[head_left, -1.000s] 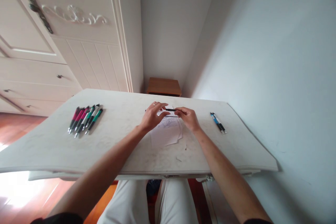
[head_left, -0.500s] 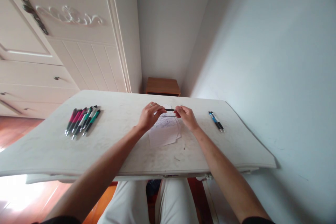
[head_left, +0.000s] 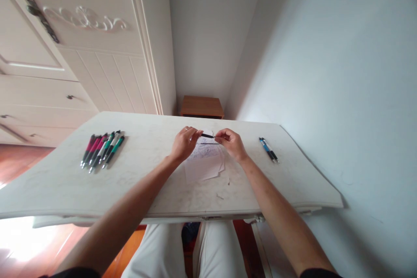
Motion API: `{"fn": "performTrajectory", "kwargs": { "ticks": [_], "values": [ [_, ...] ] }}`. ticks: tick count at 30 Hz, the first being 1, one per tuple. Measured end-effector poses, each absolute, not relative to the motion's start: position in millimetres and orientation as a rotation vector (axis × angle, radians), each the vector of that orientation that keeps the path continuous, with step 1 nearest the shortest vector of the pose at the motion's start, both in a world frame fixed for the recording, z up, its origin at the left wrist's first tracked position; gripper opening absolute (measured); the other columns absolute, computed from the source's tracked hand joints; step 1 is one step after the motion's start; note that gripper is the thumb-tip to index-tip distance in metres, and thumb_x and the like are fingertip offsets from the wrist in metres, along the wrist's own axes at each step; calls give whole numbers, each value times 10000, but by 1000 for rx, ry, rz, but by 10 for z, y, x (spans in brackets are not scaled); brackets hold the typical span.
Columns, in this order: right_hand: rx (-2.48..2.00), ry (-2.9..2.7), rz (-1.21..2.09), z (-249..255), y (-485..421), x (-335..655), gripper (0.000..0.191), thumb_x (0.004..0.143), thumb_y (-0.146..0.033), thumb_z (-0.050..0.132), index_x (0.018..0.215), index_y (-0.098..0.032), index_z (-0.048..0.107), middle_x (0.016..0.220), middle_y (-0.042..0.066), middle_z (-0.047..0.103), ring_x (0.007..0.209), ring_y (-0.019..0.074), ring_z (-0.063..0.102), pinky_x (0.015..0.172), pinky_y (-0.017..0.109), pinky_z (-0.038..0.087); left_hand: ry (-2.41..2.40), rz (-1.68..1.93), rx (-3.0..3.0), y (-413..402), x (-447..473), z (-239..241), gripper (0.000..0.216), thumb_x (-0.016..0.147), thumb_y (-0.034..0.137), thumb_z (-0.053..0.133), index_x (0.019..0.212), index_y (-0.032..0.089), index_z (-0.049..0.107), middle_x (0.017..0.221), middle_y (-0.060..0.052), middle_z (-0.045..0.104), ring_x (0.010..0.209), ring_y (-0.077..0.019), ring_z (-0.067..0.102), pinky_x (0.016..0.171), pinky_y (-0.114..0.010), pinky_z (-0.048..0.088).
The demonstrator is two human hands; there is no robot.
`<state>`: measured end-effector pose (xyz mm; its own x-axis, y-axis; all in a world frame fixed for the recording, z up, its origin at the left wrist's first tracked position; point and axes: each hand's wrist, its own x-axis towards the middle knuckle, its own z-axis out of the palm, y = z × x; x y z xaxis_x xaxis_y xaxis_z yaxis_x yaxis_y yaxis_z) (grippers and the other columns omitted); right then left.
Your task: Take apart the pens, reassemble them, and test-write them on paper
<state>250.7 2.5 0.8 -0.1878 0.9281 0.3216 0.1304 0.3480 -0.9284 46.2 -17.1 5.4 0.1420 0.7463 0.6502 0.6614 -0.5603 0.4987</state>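
My left hand (head_left: 185,142) is closed around a pen whose black grip (head_left: 207,135) sticks out to the right. At the other end of the pen, my right hand (head_left: 230,142) pinches the tip, which its fingers mostly cover. Below the hands, white paper sheets (head_left: 204,168) carry dense scribbles on their upper part. Across the scribbles lies a thin dark stick (head_left: 209,143) that looks like a pen refill. The pen's rear part is hidden in my left hand.
Several pink, green and white pens (head_left: 101,150) lie grouped at the left of the white table (head_left: 143,182). Two pens, one blue (head_left: 266,148) and one white and black (head_left: 270,150), lie at the right. Small scraps (head_left: 220,196) rest near the front edge. A wall borders the right side.
The pen has tilted, its tip end now lower, and more of its black grip shows. My right hand's fingers have shifted slightly left and re-gripped at the tip.
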Motion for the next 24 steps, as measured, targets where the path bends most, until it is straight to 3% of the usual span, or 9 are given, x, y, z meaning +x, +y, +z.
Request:
{"fn": "performTrajectory", "kwargs": {
  "ticks": [9,16,24],
  "values": [
    [-1208,-1791,491,-170,212,2757,108,795,-245,596,821,-186,683,852,50,708,757,174,630,736,297,486,1274,1310,2391,-162,473,6,229,927,321,512,814,190,663,782,-44,657,796,-182,559,742,-309,447],
    [-1242,-2087,290,-242,242,2811,209,815,-111,541,845,-205,726,907,58,726,884,203,637,851,342,465,1086,1204,2496,-158,490,-51,171,889,308,579,855,218,720,812,-55,677,830,-195,568,780,-342,474],
    [-1234,-2113,298,-212,221,2797,236,808,-92,561,851,-233,744,917,49,736,913,216,635,879,365,454,1119,966,2566,-115,461,-116,100,823,270,665,865,254,754,842,-49,696,860,-208,579,819,-361,479]
  ]
}}
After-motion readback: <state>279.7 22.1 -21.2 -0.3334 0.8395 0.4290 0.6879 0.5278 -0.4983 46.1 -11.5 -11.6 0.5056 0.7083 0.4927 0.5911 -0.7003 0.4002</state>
